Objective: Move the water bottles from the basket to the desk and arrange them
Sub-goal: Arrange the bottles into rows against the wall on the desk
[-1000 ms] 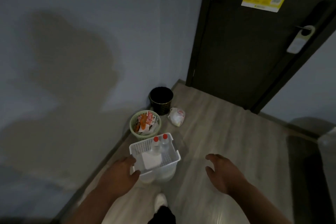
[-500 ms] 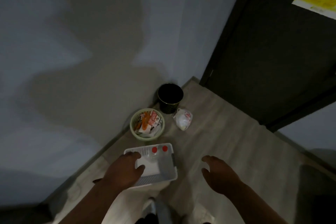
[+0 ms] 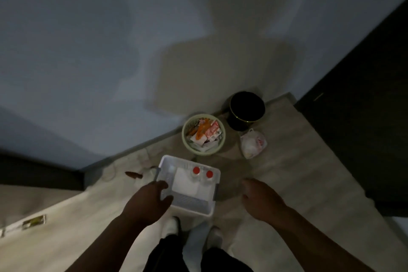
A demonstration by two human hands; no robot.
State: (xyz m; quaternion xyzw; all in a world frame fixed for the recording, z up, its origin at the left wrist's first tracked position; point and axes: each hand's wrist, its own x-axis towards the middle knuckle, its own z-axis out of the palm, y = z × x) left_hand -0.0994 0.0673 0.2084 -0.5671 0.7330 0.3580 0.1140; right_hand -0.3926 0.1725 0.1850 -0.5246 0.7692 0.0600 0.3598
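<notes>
Left hand (image 3: 150, 202) is gripping the white basket (image 3: 192, 211) by its left rim.
Two red-capped water bottles (image 3: 196, 170) are standing upright inside, at the far right. Right hand (image 3: 260, 202) is hanging apart, grip loose, holding nothing. Green bin (image 3: 186, 139), black bin (image 3: 246, 110) and bag (image 3: 252, 144) are crowding the wall side; bare floor (image 3: 298, 172) is lying open rightward.

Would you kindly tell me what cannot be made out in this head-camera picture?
Head view, dim and blurred:
water bottles: two red caps show; the bodies blur into the white basket, so the count is unsure.
left hand: covers the basket's left rim; its grip is unclear.
desk: outside the frame.
wrappers in the green wastebasket: print too small.
</notes>
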